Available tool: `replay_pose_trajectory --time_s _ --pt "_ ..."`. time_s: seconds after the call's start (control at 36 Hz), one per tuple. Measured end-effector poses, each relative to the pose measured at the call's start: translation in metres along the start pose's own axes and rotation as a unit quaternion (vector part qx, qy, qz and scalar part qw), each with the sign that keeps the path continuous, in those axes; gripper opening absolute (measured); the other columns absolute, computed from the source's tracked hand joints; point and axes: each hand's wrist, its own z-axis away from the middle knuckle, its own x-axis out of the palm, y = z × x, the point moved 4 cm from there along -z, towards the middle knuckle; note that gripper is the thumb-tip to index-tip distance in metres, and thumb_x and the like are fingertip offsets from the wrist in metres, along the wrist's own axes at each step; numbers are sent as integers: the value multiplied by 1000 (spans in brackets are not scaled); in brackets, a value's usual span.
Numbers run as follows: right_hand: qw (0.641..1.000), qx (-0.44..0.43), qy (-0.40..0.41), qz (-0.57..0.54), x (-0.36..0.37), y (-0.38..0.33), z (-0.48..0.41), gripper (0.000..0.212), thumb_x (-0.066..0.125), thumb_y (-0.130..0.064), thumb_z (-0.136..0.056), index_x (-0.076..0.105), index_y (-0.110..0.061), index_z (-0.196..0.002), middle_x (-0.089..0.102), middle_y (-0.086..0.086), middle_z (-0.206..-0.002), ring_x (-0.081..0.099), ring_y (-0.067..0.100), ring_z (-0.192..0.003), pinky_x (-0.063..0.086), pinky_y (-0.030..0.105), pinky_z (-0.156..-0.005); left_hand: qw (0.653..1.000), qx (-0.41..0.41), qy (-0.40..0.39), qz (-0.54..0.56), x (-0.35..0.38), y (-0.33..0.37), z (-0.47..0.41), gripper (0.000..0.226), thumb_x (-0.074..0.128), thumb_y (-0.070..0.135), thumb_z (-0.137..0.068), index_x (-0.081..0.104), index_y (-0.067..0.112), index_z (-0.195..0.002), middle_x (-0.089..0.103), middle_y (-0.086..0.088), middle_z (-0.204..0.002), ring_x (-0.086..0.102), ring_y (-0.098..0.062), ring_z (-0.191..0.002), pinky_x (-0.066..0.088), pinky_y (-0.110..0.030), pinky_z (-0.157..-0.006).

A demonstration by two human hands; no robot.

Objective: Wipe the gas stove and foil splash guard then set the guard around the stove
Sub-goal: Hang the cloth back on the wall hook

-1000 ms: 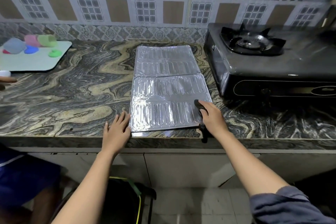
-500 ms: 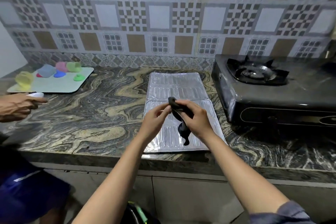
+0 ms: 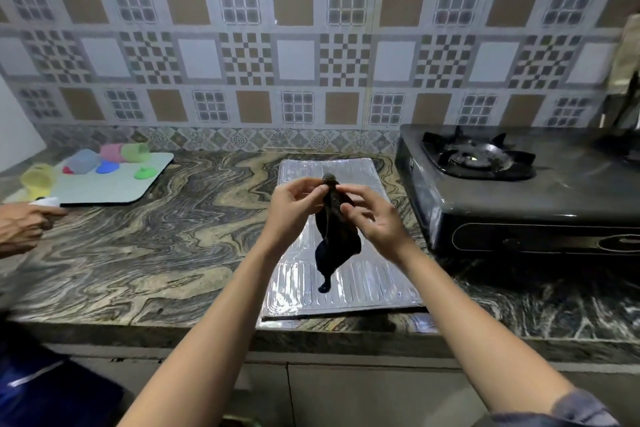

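Observation:
A dark cloth (image 3: 334, 239) hangs limp in the air over the folded foil splash guard (image 3: 367, 279), which lies flat on the marble counter (image 3: 166, 243). My left hand (image 3: 294, 208) pinches the cloth's top from the left. My right hand (image 3: 372, 213) pinches it from the right, with the other fingers spread. The black gas stove (image 3: 526, 198) stands to the right of the guard, its burner grate (image 3: 478, 158) at the back.
A white board (image 3: 114, 184) with several coloured plastic cups lies at the back left. Another person's hand (image 3: 24, 224) holding a small white thing rests on the counter's left edge. The patterned tile wall runs behind.
My right hand lifted the cloth off the guard's front corner. Both hands now hold it up above the guard. The view has tilted up and the cloth hangs more spread.

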Motion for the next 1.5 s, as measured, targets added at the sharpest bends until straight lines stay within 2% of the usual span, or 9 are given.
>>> replay_pose_trajectory --time_s 0.17,0.31,0.5,0.64,0.92,1.14,1.22,1.36,1.5 --pt "999 5 32 -14 -25 -10 -37 34 51 -18 -94 49 -31 -126 53 -17 -121 53 -2 -105 45 6 -83 998 10 -55 -16 8 19 -26 14 56 4 -89 62 16 -85 61 -4 -77 62 -1 -66 53 -21 -69" --pt "999 -16 1 48 -41 -10 -80 30 54 -15 -92 58 -20 -121 54 -10 -118 51 3 -103 38 0 -83 995 20 -70 -62 11 25 -56 16 57 2 -88 62 17 -86 59 -3 -77 60 4 -63 52 -12 -62" --pt "999 -11 -1 43 -62 13 -132 9 60 -11 -88 67 -12 -94 66 4 -96 62 19 -97 50 28 -89 993 31 -33 -106 21 20 -95 11 58 6 -89 63 7 -99 61 -13 -85 59 -19 -81 54 -27 -74" --pt "992 -50 -20 113 -73 14 -163 10 59 -11 -88 67 -6 -92 62 2 -89 56 12 -82 43 11 -73 989 46 18 -136 28 4 -120 12 59 6 -89 64 5 -99 63 -13 -86 60 -16 -79 53 -22 -72" --pt "983 -119 3 142 -98 11 -222 10 58 -10 -88 67 -7 -89 65 7 -94 57 16 -90 45 23 -81 986 48 30 -154 45 -22 -160 16 68 21 -83 59 28 -95 66 5 -98 62 -11 -96 50 -27 -87" --pt "982 -111 55 141 -126 25 -270 11 55 -10 -90 66 -7 -90 61 1 -93 54 13 -88 41 17 -75 993 29 -34 -113 42 -9 -210 9 65 17 -85 57 18 -90 63 0 -86 61 -6 -77 49 -17 -70" --pt "980 -108 84 147 -137 31 -283 12 53 -10 -91 64 -5 -92 61 5 -96 54 13 -90 40 6 -73 989 38 -42 -136 35 1 -236 9 67 17 -84 59 19 -88 62 1 -82 62 -2 -71 50 -14 -65" --pt "984 -89 85 127 -151 40 -308 13 50 -12 -94 62 -7 -96 59 3 -100 53 13 -95 43 13 -80 985 83 -39 -145 32 26 -283 13 66 10 -84 57 19 -82 60 3 -75 58 6 -61 46 -10 -58" --pt "994 -73 68 51 -158 48 -324 13 46 -8 -95 51 -11 -107 54 -2 -101 54 3 -94 45 11 -83 983 108 -30 -144 35 46 -318 7 65 13 -85 60 18 -88 64 0 -80 60 -3 -71 49 -17 -65"
